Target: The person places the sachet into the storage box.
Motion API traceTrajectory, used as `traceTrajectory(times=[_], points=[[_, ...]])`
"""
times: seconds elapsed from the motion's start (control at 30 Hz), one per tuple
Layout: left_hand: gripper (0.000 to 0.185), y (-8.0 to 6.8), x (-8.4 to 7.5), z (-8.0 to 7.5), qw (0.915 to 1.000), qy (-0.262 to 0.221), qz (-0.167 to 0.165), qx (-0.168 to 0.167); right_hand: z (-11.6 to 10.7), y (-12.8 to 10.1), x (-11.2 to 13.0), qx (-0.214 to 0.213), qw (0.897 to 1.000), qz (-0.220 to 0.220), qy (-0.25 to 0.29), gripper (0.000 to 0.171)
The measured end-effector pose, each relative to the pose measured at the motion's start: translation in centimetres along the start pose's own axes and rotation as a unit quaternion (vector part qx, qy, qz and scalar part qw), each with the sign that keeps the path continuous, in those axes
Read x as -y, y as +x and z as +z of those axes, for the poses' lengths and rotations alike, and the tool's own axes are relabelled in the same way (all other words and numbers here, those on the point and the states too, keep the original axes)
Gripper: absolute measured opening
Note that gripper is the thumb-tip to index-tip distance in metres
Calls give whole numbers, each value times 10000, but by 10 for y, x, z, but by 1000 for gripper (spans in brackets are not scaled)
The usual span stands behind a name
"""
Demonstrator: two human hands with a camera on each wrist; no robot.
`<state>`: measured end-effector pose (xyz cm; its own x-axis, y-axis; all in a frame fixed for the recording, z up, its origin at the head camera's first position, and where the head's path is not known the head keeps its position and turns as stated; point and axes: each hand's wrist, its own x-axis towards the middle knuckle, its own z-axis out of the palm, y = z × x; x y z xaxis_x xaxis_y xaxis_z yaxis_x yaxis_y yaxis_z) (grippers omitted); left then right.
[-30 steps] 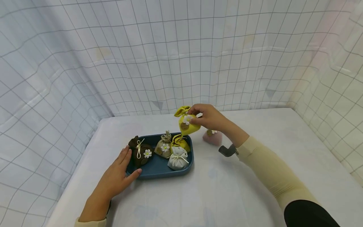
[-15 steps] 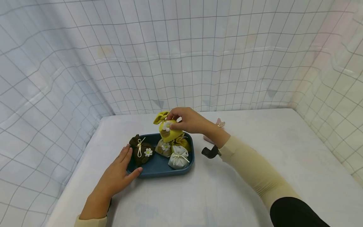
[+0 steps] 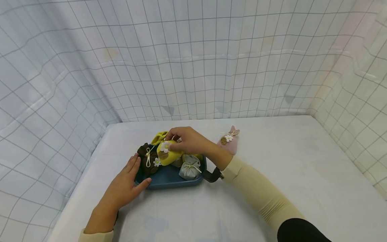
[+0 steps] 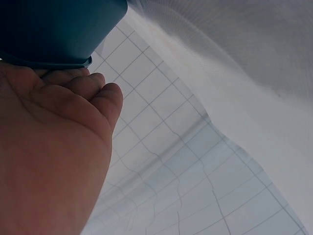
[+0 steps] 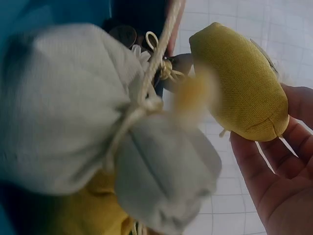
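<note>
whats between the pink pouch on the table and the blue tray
In the head view, the right hand's wrist and cream sleeve cross that stretch between the pink pouch and the blue tray; no other object shows there.

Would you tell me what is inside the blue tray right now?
The blue tray holds a dark brown pouch and a grey pouch. The right hand holds a yellow pouch over them, covering most of a beige one and another yellow one behind.

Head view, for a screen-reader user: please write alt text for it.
A right hand holds a yellow pouch over a blue tray of small drawstring pouches, while the left hand rests flat against the tray's near left corner. A pink pouch stands on the white table beside the tray.
</note>
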<state>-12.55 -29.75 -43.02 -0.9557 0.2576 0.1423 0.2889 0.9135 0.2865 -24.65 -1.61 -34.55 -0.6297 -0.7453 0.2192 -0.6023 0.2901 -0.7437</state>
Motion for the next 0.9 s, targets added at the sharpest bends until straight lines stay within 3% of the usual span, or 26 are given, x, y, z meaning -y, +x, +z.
traceTrajectory(times=[0.3, 0.53, 0.9], points=[[93, 0, 3, 0, 10000, -45, -4, 46, 14, 3, -2, 16, 9989, 264, 398, 17], [92, 1, 3, 0, 10000, -40, 2, 59, 20, 5, -1, -17, 9983, 463, 345, 15], [92, 1, 1, -1, 9999, -70, -3, 87, 20, 15, -8, 608, 9929, 734, 706, 13]])
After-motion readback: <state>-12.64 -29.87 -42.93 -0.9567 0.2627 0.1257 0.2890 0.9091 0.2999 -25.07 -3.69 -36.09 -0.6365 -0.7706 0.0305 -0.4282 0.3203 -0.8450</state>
